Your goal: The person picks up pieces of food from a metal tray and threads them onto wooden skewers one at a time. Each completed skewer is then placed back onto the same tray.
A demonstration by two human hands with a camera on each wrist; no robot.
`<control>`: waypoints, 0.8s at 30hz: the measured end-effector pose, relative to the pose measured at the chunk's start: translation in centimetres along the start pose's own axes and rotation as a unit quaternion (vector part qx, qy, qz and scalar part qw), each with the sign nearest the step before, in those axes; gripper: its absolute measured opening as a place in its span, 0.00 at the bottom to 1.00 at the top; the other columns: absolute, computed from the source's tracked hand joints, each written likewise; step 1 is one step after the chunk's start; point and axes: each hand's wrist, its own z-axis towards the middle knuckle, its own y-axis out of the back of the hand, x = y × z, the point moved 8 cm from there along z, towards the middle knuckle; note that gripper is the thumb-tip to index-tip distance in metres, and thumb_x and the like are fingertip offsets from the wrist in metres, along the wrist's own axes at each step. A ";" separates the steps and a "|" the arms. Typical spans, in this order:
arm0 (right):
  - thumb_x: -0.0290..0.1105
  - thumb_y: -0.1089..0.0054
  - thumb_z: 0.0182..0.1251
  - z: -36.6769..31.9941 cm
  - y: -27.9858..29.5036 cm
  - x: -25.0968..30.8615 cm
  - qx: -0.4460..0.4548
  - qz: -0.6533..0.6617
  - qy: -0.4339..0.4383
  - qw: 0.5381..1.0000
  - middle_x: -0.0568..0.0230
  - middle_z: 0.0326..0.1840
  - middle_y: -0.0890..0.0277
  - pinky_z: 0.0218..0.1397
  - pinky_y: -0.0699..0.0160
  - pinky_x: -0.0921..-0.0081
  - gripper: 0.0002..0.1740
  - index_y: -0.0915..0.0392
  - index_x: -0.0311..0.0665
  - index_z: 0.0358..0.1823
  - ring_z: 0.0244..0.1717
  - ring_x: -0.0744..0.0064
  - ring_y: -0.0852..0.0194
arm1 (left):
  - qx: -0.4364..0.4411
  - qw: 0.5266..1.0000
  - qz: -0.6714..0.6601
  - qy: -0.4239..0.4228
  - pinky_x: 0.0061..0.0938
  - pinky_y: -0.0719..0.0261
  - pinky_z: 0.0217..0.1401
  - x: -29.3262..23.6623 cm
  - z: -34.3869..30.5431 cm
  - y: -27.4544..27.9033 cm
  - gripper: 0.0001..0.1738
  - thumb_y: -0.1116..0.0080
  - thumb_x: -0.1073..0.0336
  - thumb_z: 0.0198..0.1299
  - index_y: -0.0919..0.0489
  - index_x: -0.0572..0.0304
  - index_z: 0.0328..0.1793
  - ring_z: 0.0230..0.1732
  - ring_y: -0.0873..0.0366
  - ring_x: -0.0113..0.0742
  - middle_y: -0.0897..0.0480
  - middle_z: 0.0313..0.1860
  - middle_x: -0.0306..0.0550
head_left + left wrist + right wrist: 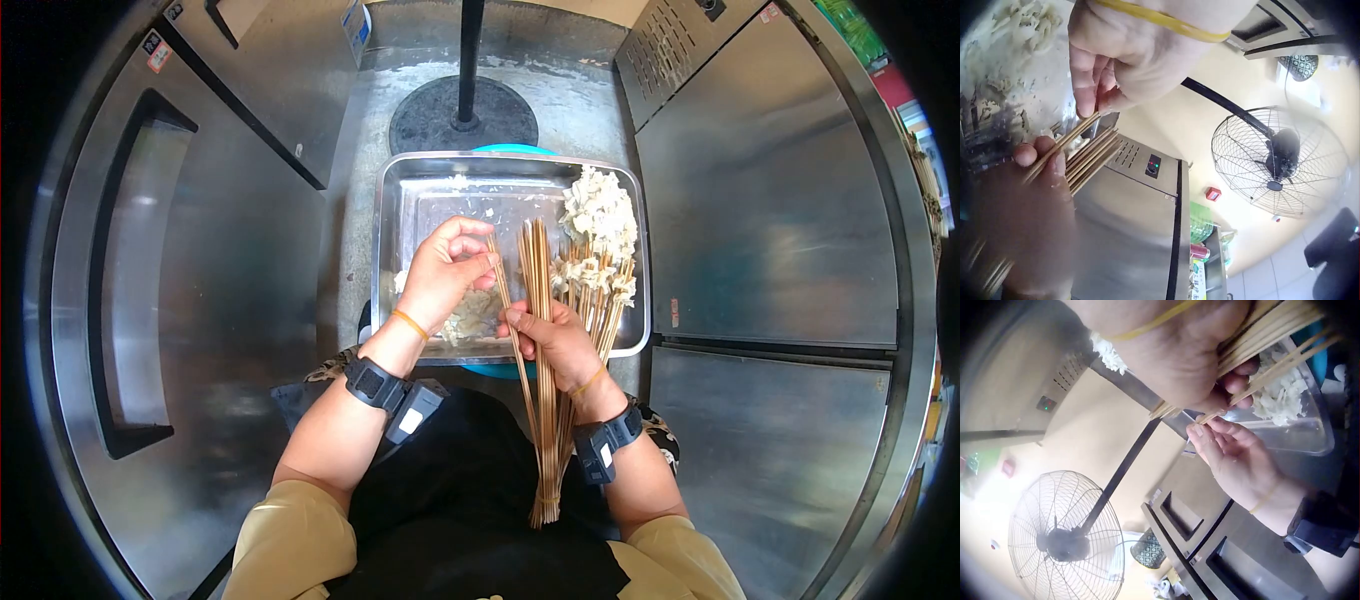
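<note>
My right hand (565, 345) grips a bundle of thin wooden skewers (540, 270), whose lower ends come together over my lap. A couple of skewers (507, 300) stand apart from the bundle on its left, held by the right thumb and fingers. Near their upper tips, my left hand (445, 275) pinches them between thumb and fingers, as the left wrist view also shows at the fingertips (1088, 109). Beside the right hand, several skewers with pale, folded food pieces (600, 275) threaded on their upper ends lean in the metal tray (382, 215).
A heap of pale food pieces (600, 205) fills the tray's far right corner, and scraps (470, 315) lie near its front. Steel cabinets (230, 270) flank both sides. Behind the tray stands a round black base (420, 115) with a pole; a fan (1063, 540) shows in the wrist views.
</note>
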 end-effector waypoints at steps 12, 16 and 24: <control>0.29 0.42 0.62 0.1 0.6 -0.1 -0.014 0.017 0.032 0.999 0.67 0.28 0.24 0.24 0.37 0.89 0.05 0.26 0.38 0.36 0.20 0.86 0.36 | -0.007 1.000 -0.007 0.006 0.15 0.23 0.37 0.0 -0.2 0.1 0.20 0.42 0.76 0.56 0.26 0.56 0.56 0.34 0.25 0.21 0.23 0.34 0.36; 0.29 0.42 0.62 -0.2 -0.5 0.7 0.023 0.006 0.014 1.000 0.67 0.27 0.24 0.23 0.38 0.89 0.04 0.26 0.38 0.36 0.19 0.86 0.37 | 0.039 0.999 0.009 0.012 0.15 0.23 0.38 -0.1 -0.1 -0.6 0.19 0.43 0.75 0.57 0.25 0.57 0.56 0.34 0.24 0.22 0.22 0.34 0.37; 0.29 0.40 0.61 -0.3 -0.2 0.5 0.018 0.019 0.016 1.000 0.67 0.23 0.25 0.21 0.41 0.89 0.05 0.27 0.40 0.34 0.17 0.85 0.39 | -0.111 0.918 0.371 -0.092 0.22 0.22 0.38 -3.3 0.8 5.9 0.12 0.41 0.72 0.54 0.20 0.58 0.46 0.34 0.20 0.29 0.18 0.34 0.45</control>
